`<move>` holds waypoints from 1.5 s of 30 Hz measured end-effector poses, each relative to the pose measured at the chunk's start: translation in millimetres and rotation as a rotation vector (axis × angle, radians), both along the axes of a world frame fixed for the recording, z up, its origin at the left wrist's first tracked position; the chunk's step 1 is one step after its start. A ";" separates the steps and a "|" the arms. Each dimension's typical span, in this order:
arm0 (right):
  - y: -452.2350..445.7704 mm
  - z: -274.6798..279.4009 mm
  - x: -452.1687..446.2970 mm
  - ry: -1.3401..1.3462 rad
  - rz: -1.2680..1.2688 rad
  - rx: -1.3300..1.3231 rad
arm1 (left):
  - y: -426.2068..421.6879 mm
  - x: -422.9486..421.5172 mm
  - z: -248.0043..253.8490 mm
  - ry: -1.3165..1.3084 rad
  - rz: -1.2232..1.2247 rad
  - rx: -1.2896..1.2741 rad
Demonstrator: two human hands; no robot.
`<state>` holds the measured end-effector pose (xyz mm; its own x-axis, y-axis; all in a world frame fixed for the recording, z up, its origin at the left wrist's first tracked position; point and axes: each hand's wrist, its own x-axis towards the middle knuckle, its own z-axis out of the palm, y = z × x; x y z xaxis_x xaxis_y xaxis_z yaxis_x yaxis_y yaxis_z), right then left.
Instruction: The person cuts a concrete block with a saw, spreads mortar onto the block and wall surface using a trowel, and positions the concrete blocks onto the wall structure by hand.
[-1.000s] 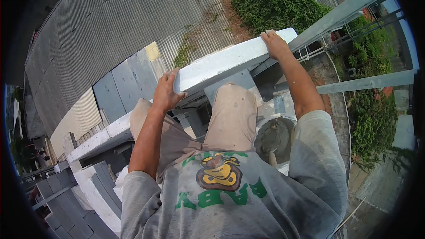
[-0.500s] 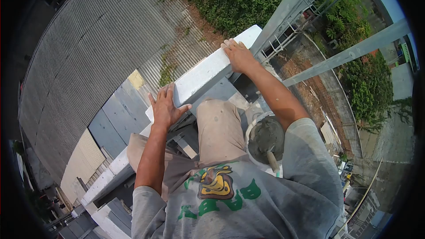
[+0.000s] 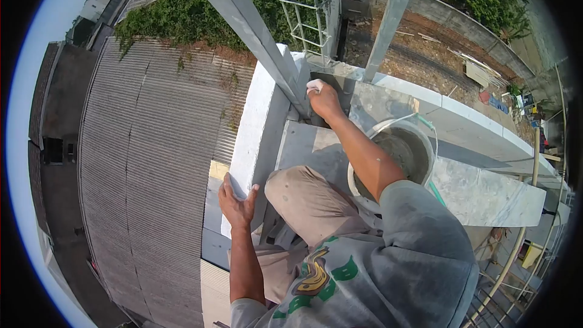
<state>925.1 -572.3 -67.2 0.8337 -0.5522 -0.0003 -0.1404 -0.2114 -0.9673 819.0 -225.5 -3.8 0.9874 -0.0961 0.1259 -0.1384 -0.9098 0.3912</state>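
Note:
A long white lightweight concrete block lies along the wall top on my left. My left hand straddles its near end, thumb on the inner side and fingers on the outer side. Beyond the upright metal post, my right hand is closed, with something white at the fingertips that I cannot make out. It is apart from the block. Under my right forearm stands a white bucket of grey mortar, partly hidden by the arm.
A second metal post slants up at the right. Behind it stands a rebar frame. A grey board lies right of the bucket. Beyond the wall, a corrugated roof lies below on the left, and rubble ground below on the right.
The view has turned to the right. My right hand has left the block's far end and moved past the post, its fingers now curled. My left hand stays at the near end.

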 end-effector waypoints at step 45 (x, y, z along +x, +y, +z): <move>-93.9 56.1 28.8 0.301 0.309 -0.192 | -3.1 0.1 8.8 -0.023 0.012 -0.009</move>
<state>953.8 -666.2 -11.0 0.9375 -0.2919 -0.1897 -0.3111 -0.4581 -0.8327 819.0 -228.6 5.0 0.9852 -0.0835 0.1495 -0.1371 -0.9079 0.3962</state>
